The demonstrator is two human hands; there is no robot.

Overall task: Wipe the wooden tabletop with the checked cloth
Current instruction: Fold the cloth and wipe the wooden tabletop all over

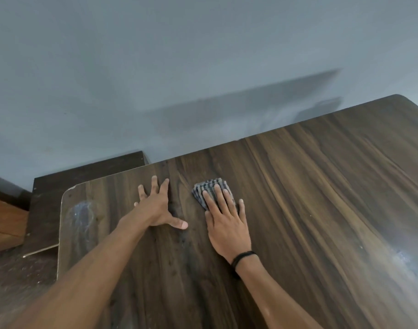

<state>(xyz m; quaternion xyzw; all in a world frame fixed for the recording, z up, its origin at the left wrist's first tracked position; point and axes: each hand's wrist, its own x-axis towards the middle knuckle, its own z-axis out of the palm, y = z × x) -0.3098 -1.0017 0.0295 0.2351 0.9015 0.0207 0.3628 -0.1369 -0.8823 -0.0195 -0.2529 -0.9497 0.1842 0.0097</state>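
Note:
The wooden tabletop (310,186) is dark brown with a streaky grain and fills the lower right of the view. A folded grey checked cloth (209,187) lies on it near the far edge. My right hand (224,219) lies flat on the cloth with straight fingers, pressing it onto the wood; only the cloth's far end shows past the fingertips. My left hand (157,206) rests flat on the bare wood just left of the cloth, fingers spread, thumb pointing toward the right hand. A black band circles my right wrist.
A grey-blue wall (179,67) rises right behind the table's far edge. A pale dusty smear (81,217) marks the table's left corner. Lower dark wooden surfaces (60,186) sit beyond the left edge, with an orange-brown board (3,222) at far left.

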